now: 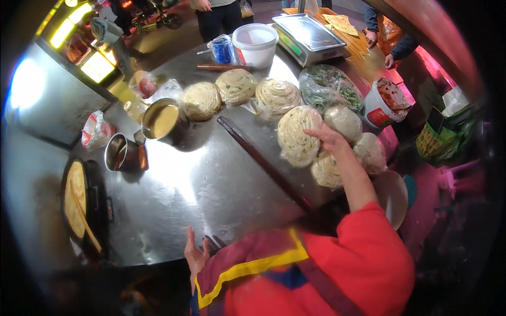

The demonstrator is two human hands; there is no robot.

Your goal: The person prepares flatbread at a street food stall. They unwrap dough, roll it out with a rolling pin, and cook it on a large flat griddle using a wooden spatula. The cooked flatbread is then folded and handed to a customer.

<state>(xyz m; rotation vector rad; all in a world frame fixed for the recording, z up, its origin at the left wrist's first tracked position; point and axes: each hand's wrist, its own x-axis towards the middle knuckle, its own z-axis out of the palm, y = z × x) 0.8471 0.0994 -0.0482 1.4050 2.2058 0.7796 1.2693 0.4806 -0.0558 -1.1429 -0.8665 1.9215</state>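
My right hand [329,139] reaches across the steel table and grips the right edge of a coiled dough round [298,134] flecked with green and wrapped in clear plastic. Close beside it lie a smooth pale dough ball [343,123], another wrapped dough [370,151] and a coiled one [327,169] partly under my forearm. Farther off sit more coiled dough rounds [278,96]. A long dark rolling pin [263,163] slants across the table to their left. My left hand [195,257] is held by the table's near edge, empty, thumb and fingers apart.
At left, a round griddle holds a flatbread [77,197] with a wooden stick across it. Metal pots [164,120] stand nearby. Behind are a white bucket [255,46], a scale [310,39] and bagged chopped greens [331,87]. A sauce bucket [377,109] stands right. People stand beyond the table.
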